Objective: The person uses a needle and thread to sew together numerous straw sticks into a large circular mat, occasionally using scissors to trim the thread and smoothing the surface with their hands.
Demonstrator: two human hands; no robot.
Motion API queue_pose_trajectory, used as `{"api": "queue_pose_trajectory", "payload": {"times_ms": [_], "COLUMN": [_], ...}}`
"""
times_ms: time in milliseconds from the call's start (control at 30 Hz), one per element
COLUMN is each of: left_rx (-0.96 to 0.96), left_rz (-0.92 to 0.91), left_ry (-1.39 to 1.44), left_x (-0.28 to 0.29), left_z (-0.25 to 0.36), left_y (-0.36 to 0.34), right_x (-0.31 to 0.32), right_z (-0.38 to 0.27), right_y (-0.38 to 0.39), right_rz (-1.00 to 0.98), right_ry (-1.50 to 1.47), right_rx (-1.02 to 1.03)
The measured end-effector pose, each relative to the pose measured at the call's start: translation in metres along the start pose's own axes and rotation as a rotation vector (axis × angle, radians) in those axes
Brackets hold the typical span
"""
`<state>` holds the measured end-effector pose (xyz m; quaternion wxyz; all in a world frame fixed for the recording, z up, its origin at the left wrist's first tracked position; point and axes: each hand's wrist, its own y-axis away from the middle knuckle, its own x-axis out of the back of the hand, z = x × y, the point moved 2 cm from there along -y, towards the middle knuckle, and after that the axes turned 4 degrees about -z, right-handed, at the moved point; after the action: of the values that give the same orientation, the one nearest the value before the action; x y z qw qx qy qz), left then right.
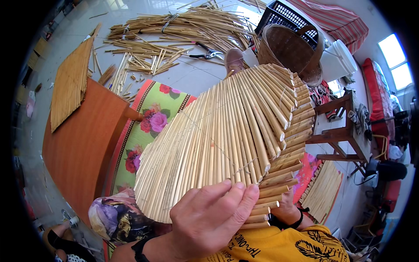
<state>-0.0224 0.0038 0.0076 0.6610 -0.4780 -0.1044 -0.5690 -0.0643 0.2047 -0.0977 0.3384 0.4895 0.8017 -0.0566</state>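
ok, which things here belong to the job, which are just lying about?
Likely the job:
stick mat under the left hand
tied sticks
short loose sticks
hand cutters

Likely just lying about:
wicker basket
black crate
white bucket

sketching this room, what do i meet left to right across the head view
Brown board → held stick mat → wooden bench → bright window.
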Motion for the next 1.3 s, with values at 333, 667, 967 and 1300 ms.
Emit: {"api": "queue_pose_trajectory", "payload": {"times_ms": [333,667,967,1300], "left_rx": [-0.002,0.004,-0.002,0.02], "left_rz": [0.017,0.002,-0.004,-0.013], "left_ry": [-0.02,0.005,-0.003,0.031], "left_x": [-0.003,-0.002,-0.002,-0.002], "left_z": [0.001,0.0,0.001,0.003], "left_y": [-0.001,-0.004,-0.001,-0.004], "right_x": [-0.002,-0.01,0.029,0.011], "right_z": [-0.025,-0.019,0.016,-0.027], "right_y": [-0.002,0.003,0.008,-0.001], "right_rz": [-0.15,-0.118,-0.09,-0.05], "right_ry": [0.484,-0.098,0.202,0.319], "right_rx": [0.196,-0.037,-0.069,0.173]}}
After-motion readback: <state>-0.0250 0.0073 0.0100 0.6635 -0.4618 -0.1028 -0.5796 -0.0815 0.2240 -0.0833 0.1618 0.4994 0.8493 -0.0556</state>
